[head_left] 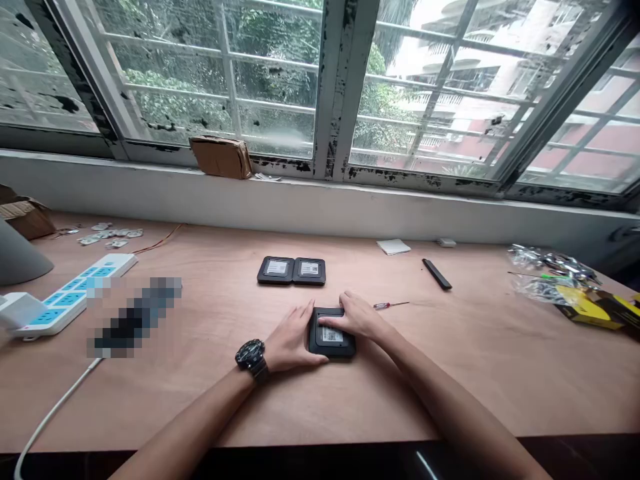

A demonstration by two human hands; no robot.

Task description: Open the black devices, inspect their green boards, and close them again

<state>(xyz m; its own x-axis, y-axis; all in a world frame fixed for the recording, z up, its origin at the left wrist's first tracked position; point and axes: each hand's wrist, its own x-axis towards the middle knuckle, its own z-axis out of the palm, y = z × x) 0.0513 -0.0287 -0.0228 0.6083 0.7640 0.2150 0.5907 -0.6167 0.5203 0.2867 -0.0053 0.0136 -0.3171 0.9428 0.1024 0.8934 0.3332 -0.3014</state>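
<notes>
1. Black device (pixel 332 333) sits flat on the table (pixel 475 380), low and centre in the frame, with its rounded corners and a darker raised panel on top. A white QR-code label (pixel 332 335) on it is too small to read.
2. Both hands are on the device, close together and clamping it between them.
3. Left hand (pixel 293 340) cups the device's left side, with a black wristwatch (pixel 251 355) on that wrist. No maker's name on the watch can be read.
4. Right hand (pixel 355 317) lies across the top, its fingers (pixel 330 321) reaching over the label.
5. Small screwdriver (pixel 385 305) with a red handle lies just right of the hands.
6. Two similar black devices (pixel 291 271) sit side by side above the hands, touching, each with a white label too small to read.
7. Black bar (pixel 437 274) and white pad (pixel 393 247) lie upper right of centre.
8. Plastic bag (pixel 547 273) of metal parts and a yellow-and-black box (pixel 595 307) are at the right edge.
9. White power strip (pixel 65 297) with blue sockets lies at left, beside a pixelated blur (pixel 133 319); small white parts (pixel 107 235) lie above it.
10. Cardboard packet (pixel 221 157) rests on the window ledge.
</notes>
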